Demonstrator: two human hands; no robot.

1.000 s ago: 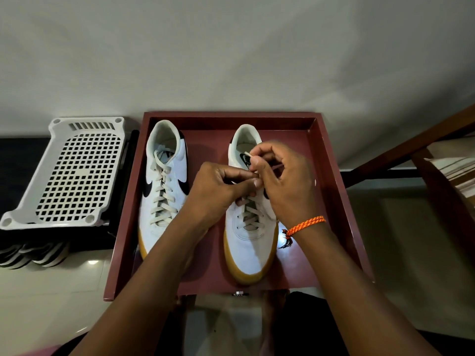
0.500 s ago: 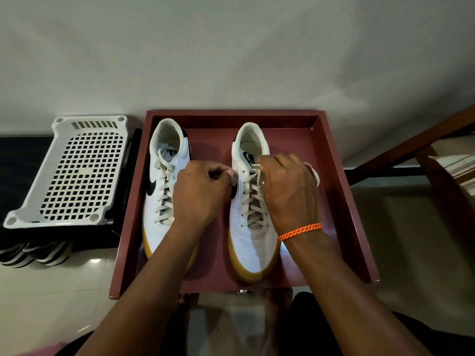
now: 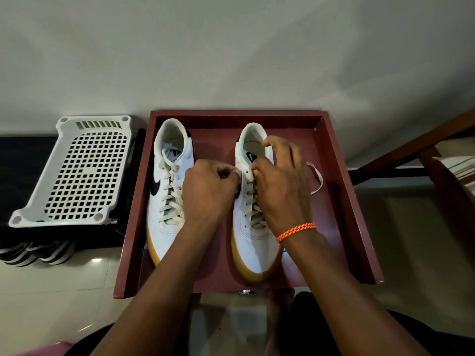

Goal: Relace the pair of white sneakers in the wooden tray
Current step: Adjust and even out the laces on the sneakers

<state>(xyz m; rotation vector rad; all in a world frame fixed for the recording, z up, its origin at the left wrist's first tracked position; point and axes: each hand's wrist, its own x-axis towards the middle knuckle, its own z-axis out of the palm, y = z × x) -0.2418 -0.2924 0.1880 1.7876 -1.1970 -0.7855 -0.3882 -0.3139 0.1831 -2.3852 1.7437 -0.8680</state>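
Two white sneakers with gum soles and black logos stand side by side, toes towards me, in a dark red wooden tray (image 3: 341, 201). The left sneaker (image 3: 171, 186) is laced with a cream lace. The right sneaker (image 3: 253, 242) is laced most of the way up. My left hand (image 3: 209, 191) pinches the edge of its upper near the top eyelets. My right hand (image 3: 281, 186), an orange band on its wrist, pinches the lace at the top eyelet, index finger raised over the shoe's opening. A loose loop of lace (image 3: 316, 177) lies on the tray to the right of it.
A white perforated plastic rack (image 3: 77, 173) rests left of the tray on a black surface, with dark striped shoes (image 3: 36, 253) under it. A wooden beam (image 3: 411, 147) slants at the right. The wall rises behind the tray. Glossy floor tiles lie in front.
Both hands came down from a raised pinch above the right sneaker to its top eyelets. The lace end went from held up to trailing in a loop right of the shoe.
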